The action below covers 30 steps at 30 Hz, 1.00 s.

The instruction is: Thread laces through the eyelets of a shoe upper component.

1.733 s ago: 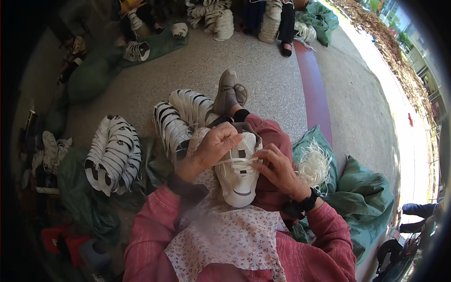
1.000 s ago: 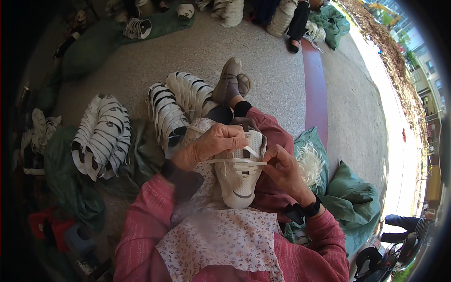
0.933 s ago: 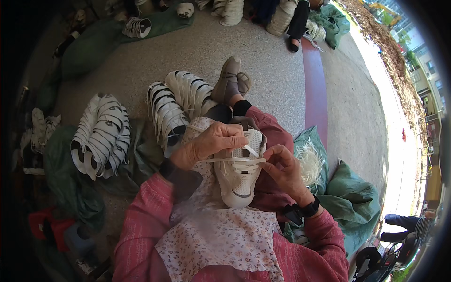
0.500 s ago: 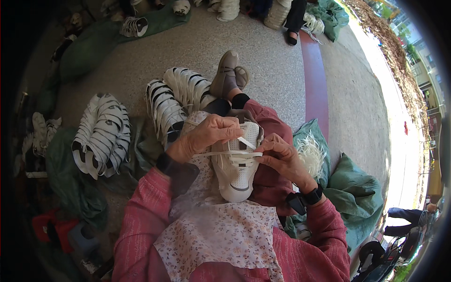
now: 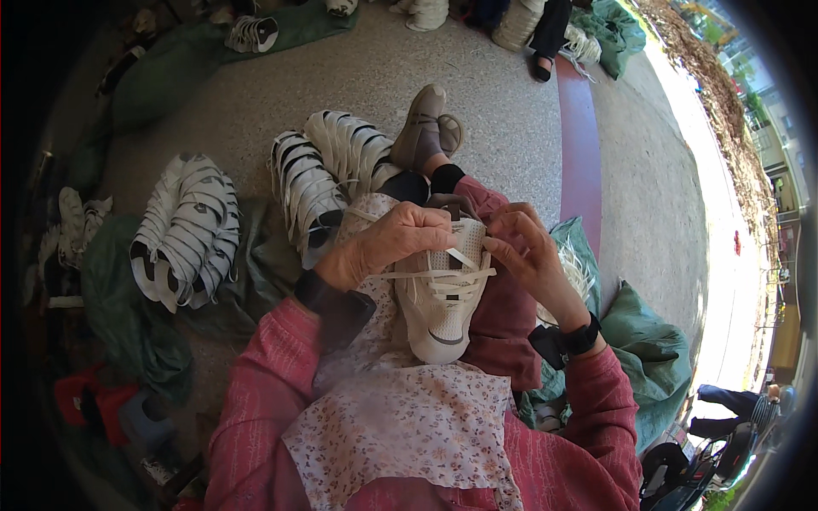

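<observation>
Seen from the head camera, one white shoe lies on a seated person's lap, toe toward the body and tongue pointing away, probably so that its lacing faces up within easy reach of both hands. The lap, part floral apron, part dull red trousers, seems to serve as the work surface and steady it. There are two hands, one to each side. The left hand is closed, thumb pressed to the bent forefinger, and appears to pinch a flat white lace that slants down across the shoe, likely to control it. The right hand is half curled at the opposite edge, thumb and fingertips close to the shoe; whether it grips anything, I cannot tell. On the floor, three nearby piles of nested white uppers stand to the left: an outer pile by green cloth, then a middle pile and a far pile side by side near the legs, probably nested to save room. Their uppers overlap too tightly to count. On the right, one bundle of laces, partly hidden by the right arm, lies by green sacking, apparently handy for that side.
</observation>
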{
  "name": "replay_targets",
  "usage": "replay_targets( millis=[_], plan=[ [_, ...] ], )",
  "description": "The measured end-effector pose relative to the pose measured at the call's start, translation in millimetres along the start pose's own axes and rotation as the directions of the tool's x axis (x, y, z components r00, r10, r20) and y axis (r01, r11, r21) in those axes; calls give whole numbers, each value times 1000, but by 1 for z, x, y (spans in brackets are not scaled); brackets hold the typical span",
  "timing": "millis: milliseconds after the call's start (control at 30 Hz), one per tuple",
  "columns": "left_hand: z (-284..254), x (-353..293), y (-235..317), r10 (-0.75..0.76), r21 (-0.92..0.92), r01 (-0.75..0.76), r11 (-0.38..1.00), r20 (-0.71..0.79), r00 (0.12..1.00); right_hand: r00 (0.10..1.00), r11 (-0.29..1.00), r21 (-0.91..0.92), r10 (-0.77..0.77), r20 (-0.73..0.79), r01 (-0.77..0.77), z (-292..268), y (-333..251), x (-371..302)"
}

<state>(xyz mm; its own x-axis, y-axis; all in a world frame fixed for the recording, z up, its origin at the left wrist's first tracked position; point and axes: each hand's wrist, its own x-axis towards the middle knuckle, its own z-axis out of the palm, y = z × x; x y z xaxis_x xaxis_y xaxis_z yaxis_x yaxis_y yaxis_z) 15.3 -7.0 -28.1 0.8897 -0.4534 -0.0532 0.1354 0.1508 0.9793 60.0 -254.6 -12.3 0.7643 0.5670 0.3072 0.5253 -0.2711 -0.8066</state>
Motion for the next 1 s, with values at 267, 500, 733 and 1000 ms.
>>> replay_targets(
  millis=[267,500,733,1000],
  plan=[
    [-32,-16,-23,89,-685,-208,698,-205,975,970,985,-126,-90,227,121,10,15,4],
    [-27,-83,12,280,490,14,872,-523,805,973,976,-155,-118,200,150,9,0,-2],
    [25,-131,-18,-448,-553,373,745,-1,894,960,899,-342,-237,147,274,25,-16,-13],
    [11,-104,-55,-128,-923,-145,357,-202,971,948,751,597,123,294,-282,8,-44,-37]
  ],
)
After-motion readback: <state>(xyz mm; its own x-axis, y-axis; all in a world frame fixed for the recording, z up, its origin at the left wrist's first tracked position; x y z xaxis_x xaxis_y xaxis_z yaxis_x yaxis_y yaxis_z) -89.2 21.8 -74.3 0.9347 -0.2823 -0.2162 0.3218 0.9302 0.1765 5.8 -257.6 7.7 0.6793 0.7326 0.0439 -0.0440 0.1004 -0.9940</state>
